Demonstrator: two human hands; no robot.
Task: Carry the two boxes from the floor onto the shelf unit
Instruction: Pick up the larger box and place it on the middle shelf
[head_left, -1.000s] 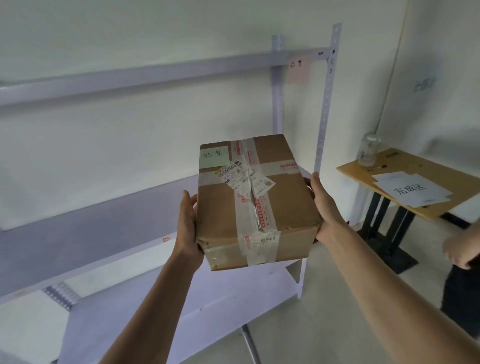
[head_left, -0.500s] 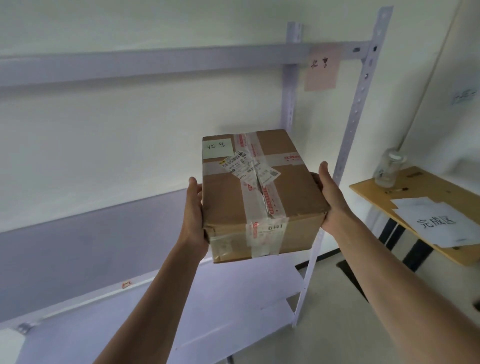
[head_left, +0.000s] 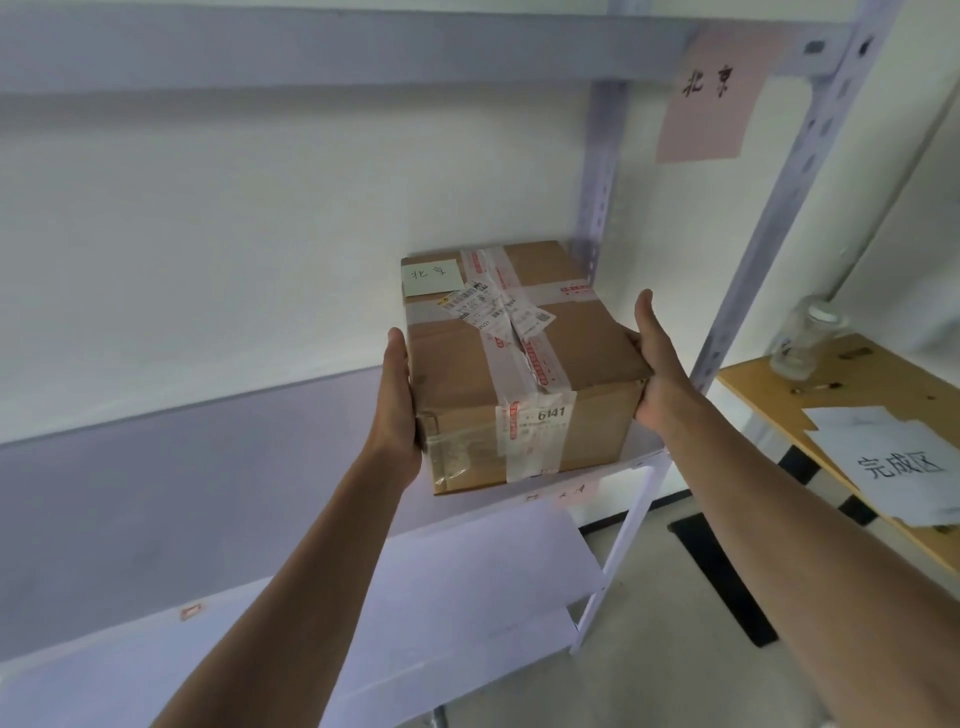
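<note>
A brown cardboard box (head_left: 582, 364), taped in a cross with a shipping label and a pale sticky note on top, sits at the right end of the middle board of the pale shelf unit (head_left: 208, 467). My left hand (head_left: 397, 395) presses flat on its left side and my right hand (head_left: 657, 364) on its right side, so both hold it. Whether the box rests fully on the board I cannot tell. A pink note (head_left: 709, 93) hangs from the upper rail above it. Only one box is in view.
A perforated shelf post (head_left: 779, 208) rises just right of the box. A lower shelf board (head_left: 467, 597) lies under it. To the right a wooden table (head_left: 769, 389) carries a glass jar (head_left: 802, 332) and white papers (head_left: 893, 462). Bare floor (head_left: 675, 649) lies below.
Both hands have carried the box forward and to the right, from in front of the shelf unit to over its middle board. The view has come closer to the shelf.
</note>
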